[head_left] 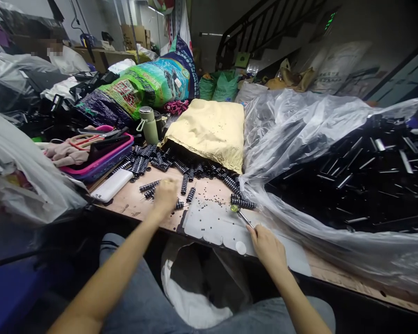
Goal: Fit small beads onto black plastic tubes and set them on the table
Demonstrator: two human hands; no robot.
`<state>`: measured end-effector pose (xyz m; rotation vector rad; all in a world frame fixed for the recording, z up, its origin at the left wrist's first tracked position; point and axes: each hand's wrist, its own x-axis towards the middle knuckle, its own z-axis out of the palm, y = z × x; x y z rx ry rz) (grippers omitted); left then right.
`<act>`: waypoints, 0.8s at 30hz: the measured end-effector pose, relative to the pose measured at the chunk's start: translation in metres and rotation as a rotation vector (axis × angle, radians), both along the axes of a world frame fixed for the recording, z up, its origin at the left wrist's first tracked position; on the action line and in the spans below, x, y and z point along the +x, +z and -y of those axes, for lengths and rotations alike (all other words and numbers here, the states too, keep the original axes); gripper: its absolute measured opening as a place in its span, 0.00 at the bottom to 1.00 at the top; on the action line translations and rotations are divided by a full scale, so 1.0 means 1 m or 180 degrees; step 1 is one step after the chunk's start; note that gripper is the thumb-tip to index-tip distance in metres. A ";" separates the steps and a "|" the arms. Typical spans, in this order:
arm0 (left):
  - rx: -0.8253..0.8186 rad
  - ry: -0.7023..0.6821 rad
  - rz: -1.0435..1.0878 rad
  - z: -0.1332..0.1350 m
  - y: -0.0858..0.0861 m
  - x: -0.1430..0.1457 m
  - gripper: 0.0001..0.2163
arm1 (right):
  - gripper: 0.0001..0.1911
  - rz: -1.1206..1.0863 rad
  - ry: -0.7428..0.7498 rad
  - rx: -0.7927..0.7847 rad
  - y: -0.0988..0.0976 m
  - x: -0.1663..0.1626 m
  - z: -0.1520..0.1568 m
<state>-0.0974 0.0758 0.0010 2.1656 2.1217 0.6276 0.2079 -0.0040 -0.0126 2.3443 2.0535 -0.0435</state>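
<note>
My left hand (pixel 165 197) reaches over the wooden table (pixel 132 202), blurred, down among short black ribbed strips (pixel 183 183) that spill from a yellow sack (pixel 209 132); whether it grips one I cannot tell. My right hand (pixel 267 246) rests at the table's front edge and holds a thin metal tool (pixel 244 216) with a small green tip (pixel 234 208). The tip lies on a grey sheet (pixel 212 222) dotted with tiny black pieces, next to one strip (pixel 243 202).
A clear plastic bag (pixel 334 176) full of black parts fills the right. A pink tray (pixel 101 160) with scissors, a white phone (pixel 112 184), a green flask (pixel 149 125) and printed sacks (pixel 149 88) stand at left and behind. A white bag (pixel 191 287) hangs under the table.
</note>
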 end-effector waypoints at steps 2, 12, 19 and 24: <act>-0.0363 0.0322 -0.0201 -0.039 0.000 -0.046 0.16 | 0.18 0.0029 0.0095 0.0196 -0.006 0.002 0.001; -0.0792 -0.0008 -0.0329 -0.086 -0.025 -0.101 0.12 | 0.15 -0.0238 0.0217 0.1231 0.026 0.017 -0.048; -0.0062 -0.0400 0.0840 -0.067 0.008 -0.053 0.14 | 0.09 0.0145 -0.0402 0.0749 0.051 0.059 -0.136; -0.0859 -0.0661 0.3190 -0.026 0.022 0.014 0.15 | 0.05 -0.0014 -0.0393 0.0605 0.065 0.073 -0.140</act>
